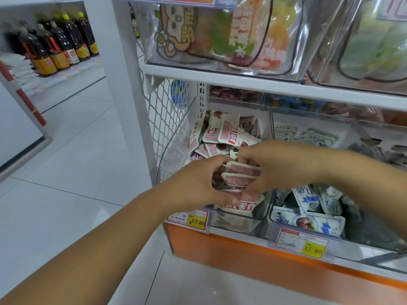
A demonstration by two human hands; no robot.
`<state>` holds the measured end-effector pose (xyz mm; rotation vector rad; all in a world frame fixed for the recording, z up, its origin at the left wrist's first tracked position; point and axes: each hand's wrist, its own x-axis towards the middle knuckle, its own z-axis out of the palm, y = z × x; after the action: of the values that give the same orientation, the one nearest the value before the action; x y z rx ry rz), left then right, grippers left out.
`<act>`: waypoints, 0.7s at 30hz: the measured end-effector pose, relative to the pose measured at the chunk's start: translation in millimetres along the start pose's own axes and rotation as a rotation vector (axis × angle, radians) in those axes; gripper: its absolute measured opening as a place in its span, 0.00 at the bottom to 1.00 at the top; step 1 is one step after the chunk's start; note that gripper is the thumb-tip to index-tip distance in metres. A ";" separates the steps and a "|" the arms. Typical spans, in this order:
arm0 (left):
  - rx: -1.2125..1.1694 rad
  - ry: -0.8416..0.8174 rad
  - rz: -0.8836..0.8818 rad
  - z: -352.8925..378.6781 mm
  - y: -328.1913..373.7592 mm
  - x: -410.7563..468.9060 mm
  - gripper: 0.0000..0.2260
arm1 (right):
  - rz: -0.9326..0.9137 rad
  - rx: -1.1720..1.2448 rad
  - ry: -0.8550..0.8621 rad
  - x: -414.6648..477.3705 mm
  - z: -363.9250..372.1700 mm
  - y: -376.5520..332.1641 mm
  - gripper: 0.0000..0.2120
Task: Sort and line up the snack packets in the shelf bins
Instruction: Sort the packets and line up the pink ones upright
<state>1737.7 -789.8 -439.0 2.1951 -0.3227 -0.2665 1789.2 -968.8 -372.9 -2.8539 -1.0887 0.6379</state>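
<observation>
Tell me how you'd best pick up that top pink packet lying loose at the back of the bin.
Pinch the top packet by its upper sealed edge, coming from above. It lies tilted on the pile with that edge free, while its lower end is close to the right hand, which with the left hand grips the stack in front.

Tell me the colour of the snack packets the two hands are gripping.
Pink and white packets, with red lettering; the head view shows them best.
</observation>
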 end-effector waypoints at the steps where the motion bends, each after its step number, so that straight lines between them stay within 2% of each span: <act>1: 0.009 0.000 -0.004 0.8 1.2 0.3 0.26 | 0.009 0.053 -0.029 -0.3 -5.1 3.2 0.18; 4: 0.071 -0.033 -0.026 4.5 4.1 1.9 0.21 | -0.010 0.144 -0.021 -1.4 -18.9 12.1 0.13; 8: 0.098 -0.079 -0.029 7.7 9.3 3.5 0.26 | -0.021 0.292 0.092 -1.4 -19.8 24.5 0.14; 11: 0.078 -0.068 -0.021 10.0 7.9 4.1 0.25 | -0.033 0.321 0.172 -2.8 -12.2 31.7 0.10; 16: -0.149 0.095 0.002 -3.6 3.8 -2.4 0.22 | -0.047 0.364 0.236 -4.1 -8.7 36.8 0.07; 18: -0.234 0.190 -0.026 -15.7 0.9 -6.8 0.23 | -0.061 0.356 0.212 -3.0 -9.7 38.9 0.06; 21: -0.239 0.310 -0.062 -27.1 -4.5 -12.1 0.23 | -0.072 0.289 0.141 -2.7 -12.9 38.2 0.06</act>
<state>1735.1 -763.0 -425.6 1.9734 -0.0465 0.0044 1816.5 -997.9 -366.3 -2.5594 -0.9831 0.5311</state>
